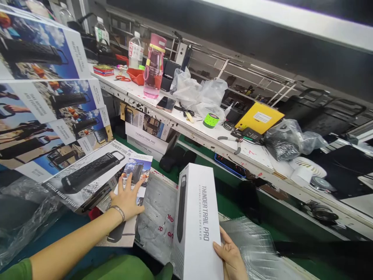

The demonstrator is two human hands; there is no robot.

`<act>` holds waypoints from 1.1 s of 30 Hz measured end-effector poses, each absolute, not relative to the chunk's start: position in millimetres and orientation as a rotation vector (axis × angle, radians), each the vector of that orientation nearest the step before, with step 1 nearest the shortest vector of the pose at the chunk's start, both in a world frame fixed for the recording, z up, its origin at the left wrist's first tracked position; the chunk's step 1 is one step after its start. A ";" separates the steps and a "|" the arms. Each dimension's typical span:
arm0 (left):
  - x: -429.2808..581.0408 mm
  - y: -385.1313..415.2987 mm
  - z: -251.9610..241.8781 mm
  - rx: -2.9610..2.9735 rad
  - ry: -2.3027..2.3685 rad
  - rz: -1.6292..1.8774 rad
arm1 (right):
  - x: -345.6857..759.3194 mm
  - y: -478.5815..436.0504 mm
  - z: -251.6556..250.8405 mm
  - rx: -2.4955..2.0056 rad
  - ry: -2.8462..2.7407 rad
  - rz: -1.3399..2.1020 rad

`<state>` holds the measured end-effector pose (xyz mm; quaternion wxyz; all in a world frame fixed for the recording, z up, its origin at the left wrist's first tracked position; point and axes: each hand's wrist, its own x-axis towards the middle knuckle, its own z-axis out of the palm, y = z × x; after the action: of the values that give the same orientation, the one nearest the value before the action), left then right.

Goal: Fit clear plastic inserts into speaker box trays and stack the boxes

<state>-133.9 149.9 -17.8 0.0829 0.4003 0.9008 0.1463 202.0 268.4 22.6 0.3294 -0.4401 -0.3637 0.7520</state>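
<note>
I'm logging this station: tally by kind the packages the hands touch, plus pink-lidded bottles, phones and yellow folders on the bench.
Packages: 2 (white box in right hand, printed package under left hand)
Pink-lidded bottle: 1
Phone: 1
Yellow folder: 1
Total: 5

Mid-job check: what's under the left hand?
The left hand is spread over a printed box. Around the fingers, part of its mountain picture shows. Whatever is printed directly beneath the palm and fingers is covered, so I can't tell.
</note>
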 end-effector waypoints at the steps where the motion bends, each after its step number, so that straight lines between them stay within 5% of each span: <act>1: -141.1 150.2 -16.3 1.237 2.696 0.439 | 193.5 263.5 25.6 -1.180 -0.958 1.947; 9: -189.7 153.5 -12.4 1.511 2.665 0.320 | 105.0 211.1 0.2 -1.083 -1.432 1.939; 14: -211.2 154.2 -10.3 1.803 2.497 0.313 | 137.9 247.0 -41.5 -1.341 -2.583 1.130; 18: -213.5 166.1 -7.6 1.792 2.543 0.293 | 157.5 261.5 -69.3 -1.238 -2.832 0.578; 24: -157.7 208.2 -12.3 1.904 2.541 0.477 | 103.9 234.5 -92.7 -1.225 -2.770 0.611; 33: 37.4 269.0 -10.6 2.416 1.471 0.844 | 151.2 241.9 -69.3 -1.128 -2.433 0.706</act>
<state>37.4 269.0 -10.6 0.0948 0.8148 0.4962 0.2846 151.2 241.9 -69.3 0.1833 -0.3999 -0.8624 0.2503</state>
